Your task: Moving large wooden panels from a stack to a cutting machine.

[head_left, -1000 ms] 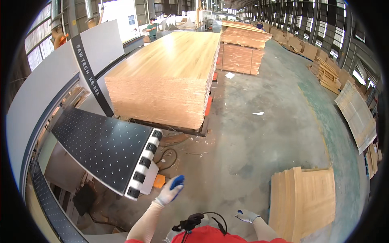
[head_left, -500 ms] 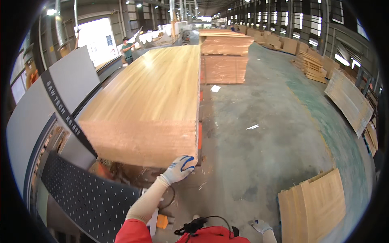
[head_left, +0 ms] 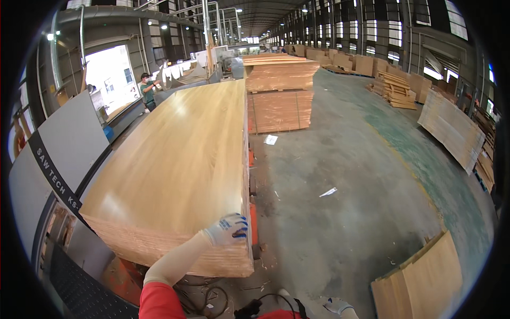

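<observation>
A tall stack of wood-grain panels (head_left: 175, 154) fills the left centre, its layered edges showing at the near end. My left hand (head_left: 228, 229), in a white glove with blue on the fingers, rests on the stack's top at the near right corner. Its fingers are apart and point to the right edge. At the lower edge, my right hand (head_left: 338, 307) hangs low in a similar glove, loosely open. It touches nothing that I can see.
A saw machine (head_left: 58, 154) stands left of the stack. Farther off are wrapped panel stacks (head_left: 281, 109) and a person in green (head_left: 147, 93). Wooden boards (head_left: 422, 282) lie at the lower right, and a pale panel (head_left: 451, 130) leans farther right. Cables (head_left: 210, 297) lie by my feet.
My view has moved closer to the panel stack, which sits lower in the picture. My left hand has gone from the stack's near end face to its top corner. The right hand still hangs low.
</observation>
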Demonstrator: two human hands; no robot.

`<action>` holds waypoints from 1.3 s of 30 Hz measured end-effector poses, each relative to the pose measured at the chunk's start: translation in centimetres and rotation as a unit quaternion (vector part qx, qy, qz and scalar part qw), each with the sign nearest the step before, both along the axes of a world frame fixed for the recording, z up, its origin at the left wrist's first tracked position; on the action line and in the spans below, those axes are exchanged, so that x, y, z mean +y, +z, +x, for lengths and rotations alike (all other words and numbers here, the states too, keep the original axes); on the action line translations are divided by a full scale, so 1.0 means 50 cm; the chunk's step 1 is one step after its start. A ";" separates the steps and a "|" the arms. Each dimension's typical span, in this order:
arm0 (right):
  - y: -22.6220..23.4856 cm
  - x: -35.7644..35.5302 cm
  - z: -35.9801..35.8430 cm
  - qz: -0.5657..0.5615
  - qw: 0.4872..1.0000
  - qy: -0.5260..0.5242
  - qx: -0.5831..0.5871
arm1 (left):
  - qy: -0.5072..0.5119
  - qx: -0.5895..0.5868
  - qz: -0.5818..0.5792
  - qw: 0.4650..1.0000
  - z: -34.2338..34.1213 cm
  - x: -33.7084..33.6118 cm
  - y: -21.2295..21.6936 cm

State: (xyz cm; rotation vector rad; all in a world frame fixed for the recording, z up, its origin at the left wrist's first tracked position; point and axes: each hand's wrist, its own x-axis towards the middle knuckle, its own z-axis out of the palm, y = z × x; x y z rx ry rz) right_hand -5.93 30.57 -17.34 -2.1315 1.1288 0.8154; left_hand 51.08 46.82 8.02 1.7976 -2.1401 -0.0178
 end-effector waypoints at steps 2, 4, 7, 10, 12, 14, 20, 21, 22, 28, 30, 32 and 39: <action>-0.006 -0.058 0.087 -0.003 0.998 0.059 -0.007 | -0.016 0.032 -0.013 0.999 0.013 -0.004 0.018; 0.008 -0.100 0.169 -0.022 0.997 0.072 -0.030 | -0.029 0.072 -0.028 0.997 0.023 -0.014 0.023; 0.157 -0.098 0.372 -0.062 0.965 0.245 -0.069 | -0.042 0.080 -0.024 0.996 0.059 0.015 0.006; 0.177 -0.096 0.518 -0.085 0.987 0.101 -0.091 | -0.096 0.076 -0.066 0.990 0.078 -0.044 -0.014; 0.188 -0.070 0.604 -0.066 0.988 0.107 -0.093 | -0.126 0.060 -0.054 0.989 0.083 -0.051 -0.014; 0.209 -0.009 0.683 -0.042 0.986 0.122 -0.102 | -0.127 0.055 -0.060 0.988 0.102 -0.014 -0.021; 0.280 0.205 0.767 0.392 0.852 0.135 -0.319 | -0.133 0.137 -0.026 0.981 0.167 0.239 -0.012; 0.315 0.242 0.797 0.507 0.800 0.068 -0.313 | -0.139 0.299 0.026 0.944 0.184 0.322 -0.010; 0.395 0.290 0.829 0.613 0.732 0.001 -0.298 | -0.139 0.452 0.074 0.878 0.201 0.412 -0.014; 0.303 0.419 1.008 0.612 0.710 -0.110 -0.331 | 0.093 0.803 0.094 0.581 0.141 0.692 -0.176; 0.279 0.429 1.052 0.598 0.721 -0.106 -0.332 | 0.281 0.923 -0.017 0.262 0.071 0.647 -0.257; 0.264 0.447 1.064 0.545 0.730 -0.065 -0.406 | 0.189 0.937 -0.110 0.271 0.067 0.567 -0.337; 0.495 0.414 1.004 0.567 0.673 -0.049 -0.473 | 0.264 0.784 -0.257 0.500 -0.002 0.352 -0.077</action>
